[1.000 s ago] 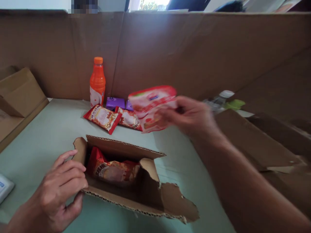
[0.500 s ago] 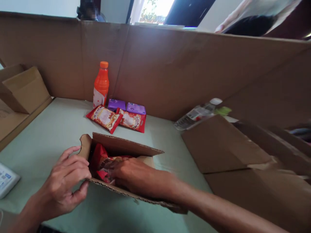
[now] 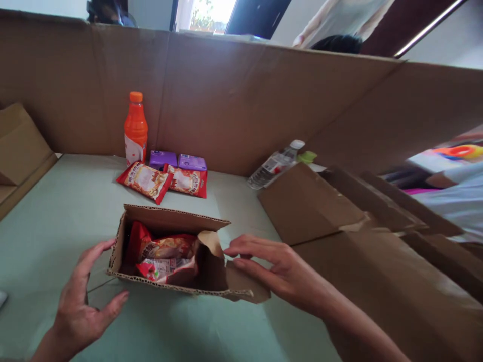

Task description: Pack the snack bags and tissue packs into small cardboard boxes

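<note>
A small open cardboard box [image 3: 177,290] stands on the pale green tabletop, with red snack packets [image 3: 169,249] lying inside it. My left hand [image 3: 85,301] is at the box's left end, thumb and fingers spread wide, the forefinger beside the cardboard. At the opposite end, my right hand [image 3: 273,264] has its thumb and fingers close together on a side flap [image 3: 247,284]; how firmly they grip is hard to see. Behind the box lie two more red snack packets [image 3: 145,182], overlapping each other.
An orange drink bottle [image 3: 136,128] stands at the back, beside two purple packs [image 3: 192,162]. A clear plastic bottle [image 3: 275,166] leans at the right, by larger cardboard boxes [image 3: 305,201]. A tall cardboard wall [image 3: 226,100] runs behind; people are beyond it.
My right hand has come out of the box, off the packets, and moved to its right end. My left hand has opened away from the left edge. The view has shifted right.
</note>
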{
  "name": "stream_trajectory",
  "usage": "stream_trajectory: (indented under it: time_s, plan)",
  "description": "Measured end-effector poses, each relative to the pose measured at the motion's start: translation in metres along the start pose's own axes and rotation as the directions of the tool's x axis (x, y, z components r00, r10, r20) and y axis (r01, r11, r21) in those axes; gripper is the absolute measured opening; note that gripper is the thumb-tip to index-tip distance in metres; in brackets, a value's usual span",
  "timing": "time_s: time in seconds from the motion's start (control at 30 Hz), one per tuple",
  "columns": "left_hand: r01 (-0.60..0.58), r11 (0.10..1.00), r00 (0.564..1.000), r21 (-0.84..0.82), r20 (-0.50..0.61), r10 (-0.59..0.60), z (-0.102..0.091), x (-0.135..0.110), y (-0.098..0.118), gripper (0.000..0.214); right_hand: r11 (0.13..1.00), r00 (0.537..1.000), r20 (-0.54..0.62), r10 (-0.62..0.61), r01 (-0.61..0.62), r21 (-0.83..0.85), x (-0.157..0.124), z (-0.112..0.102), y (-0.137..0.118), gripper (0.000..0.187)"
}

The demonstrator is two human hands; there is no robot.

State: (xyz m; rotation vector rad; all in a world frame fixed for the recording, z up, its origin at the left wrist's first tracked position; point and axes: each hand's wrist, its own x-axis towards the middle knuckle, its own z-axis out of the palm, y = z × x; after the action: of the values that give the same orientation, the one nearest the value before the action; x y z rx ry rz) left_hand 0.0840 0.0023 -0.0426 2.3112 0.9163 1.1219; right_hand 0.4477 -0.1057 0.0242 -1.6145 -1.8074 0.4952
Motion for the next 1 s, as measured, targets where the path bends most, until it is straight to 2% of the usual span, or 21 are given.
stream_trajectory:
  time_s: [0.1,0.17,0.23,0.3,0.37,0.47,0.6,0.7,0.8,0.87,1.0]
  plan:
    - [-0.077,0.997,0.997,0.02,0.028,0.076,-0.001,0.002,0.004,0.061,0.985,0.979,-0.132,0.154,-0.141,0.101,-0.028,0.009,0.02,0.029]
    - [-0.139,0.99,0.99,0.011,0.036,0.138,-0.003,0.007,0.008,0.055,0.956,0.959,-0.145,0.243,-0.211,0.204,-0.055,0.014,0.031,0.037]
    - [-0.172,0.985,0.984,0.001,0.046,0.171,-0.005,0.012,0.011,0.05,0.943,0.957,-0.122,0.263,-0.229,0.24,-0.078,0.02,0.035,0.047]
    - [-0.161,0.986,0.985,-0.038,0.063,0.163,-0.006,0.016,0.015,0.047,0.959,0.964,-0.121,0.237,-0.212,0.185,-0.086,0.026,0.03,0.05]
    - [-0.13,0.987,0.986,-0.092,0.095,0.139,-0.007,0.018,0.019,0.039,0.98,0.979,-0.113,0.167,-0.152,0.126,-0.076,0.03,0.02,0.043]
    - [-0.133,0.986,0.975,-0.099,0.166,0.148,-0.012,0.018,0.024,0.028,0.992,0.994,-0.099,0.051,-0.039,0.123,-0.043,0.032,0.006,0.035]
    - [-0.173,0.984,0.963,-0.053,0.2,0.18,-0.016,0.017,0.03,0.023,0.997,0.984,-0.167,0.064,-0.056,0.051,-0.011,0.044,-0.004,0.03]
    - [-0.141,0.987,0.972,-0.071,0.18,0.152,-0.016,0.023,0.03,0.02,0.993,0.979,-0.176,0.106,-0.114,-0.035,-0.006,0.056,-0.007,0.03]
    - [-0.093,0.995,0.984,-0.033,0.147,0.097,-0.014,0.035,0.027,0.019,0.987,0.97,-0.188,0.151,-0.16,-0.032,-0.008,0.061,-0.007,0.035]
    - [-0.064,0.998,0.991,0.023,0.122,0.061,-0.012,0.042,0.026,0.017,0.99,0.982,-0.139,0.128,-0.135,-0.04,-0.009,0.06,-0.006,0.031]
    - [-0.048,0.995,0.998,0.082,0.054,0.044,-0.004,0.049,0.022,0.014,0.998,0.996,-0.083,0.045,-0.048,-0.04,-0.007,0.055,0.003,0.04]
